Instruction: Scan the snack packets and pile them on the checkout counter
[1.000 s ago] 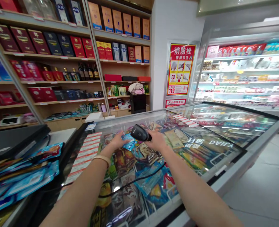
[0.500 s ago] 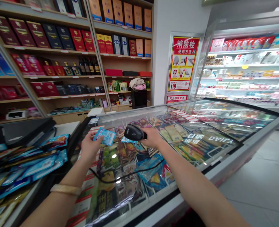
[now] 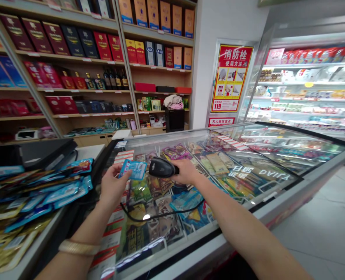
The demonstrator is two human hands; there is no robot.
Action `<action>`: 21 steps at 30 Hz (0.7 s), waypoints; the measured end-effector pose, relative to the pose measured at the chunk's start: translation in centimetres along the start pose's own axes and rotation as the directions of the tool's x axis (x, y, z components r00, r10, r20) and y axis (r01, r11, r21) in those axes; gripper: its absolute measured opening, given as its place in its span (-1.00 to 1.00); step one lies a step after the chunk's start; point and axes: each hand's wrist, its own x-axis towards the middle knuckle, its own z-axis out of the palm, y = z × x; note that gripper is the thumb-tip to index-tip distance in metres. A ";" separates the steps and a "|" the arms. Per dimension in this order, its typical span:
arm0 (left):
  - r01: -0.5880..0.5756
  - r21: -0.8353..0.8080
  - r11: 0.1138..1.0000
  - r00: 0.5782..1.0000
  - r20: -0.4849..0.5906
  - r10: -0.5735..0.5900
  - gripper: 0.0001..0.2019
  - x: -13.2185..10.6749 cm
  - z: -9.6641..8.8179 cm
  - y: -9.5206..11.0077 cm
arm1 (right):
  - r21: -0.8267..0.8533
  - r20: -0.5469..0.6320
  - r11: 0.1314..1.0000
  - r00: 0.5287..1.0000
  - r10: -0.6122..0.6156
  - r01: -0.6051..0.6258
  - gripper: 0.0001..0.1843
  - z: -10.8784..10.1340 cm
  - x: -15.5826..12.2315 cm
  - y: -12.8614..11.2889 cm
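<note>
A small blue packet [image 3: 137,170] is pinched between the thumb and fingers of my left hand [image 3: 113,182]. My right hand [image 3: 186,171] is wrapped round the handle of a black barcode scanner [image 3: 161,167], whose head faces left, close beside the packet but apart from it. Both hands are above the glass lid of a chest freezer [image 3: 190,241]. From the scanner a black cable [image 3: 161,215] loops across the glass. Printing on the packet is too small to read.
On the counter at left lies a heap of blue and gold packets [image 3: 44,198], beside a black machine [image 3: 44,153]. Shelves of boxed bottles [image 3: 73,41] stand behind. A lit chilled display [image 3: 307,83] is at right, with pale floor [image 3: 315,217] below.
My left hand has turned the packet flatter and brought it nearer the scanner. The scanner has shifted slightly left. The whole view has swung a little to the left.
</note>
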 end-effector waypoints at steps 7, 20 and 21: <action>0.037 -0.036 0.999 0.999 0.006 -0.037 -0.62 -0.2 0.1 0.4 | -0.018 0.027 1.000 1.000 0.008 -0.008 -0.69 0.2 0.0 0.0; 0.029 -0.038 0.999 0.999 -0.012 -0.030 -0.63 0.0 0.0 -0.2 | -0.014 0.054 1.000 0.998 0.021 -0.020 -0.71 -0.2 0.0 -0.5; 0.021 -0.042 0.999 1.000 -0.007 -0.021 -0.63 0.1 0.0 -0.3 | -0.011 0.055 1.000 0.998 0.019 -0.018 -0.72 -0.2 0.0 -0.5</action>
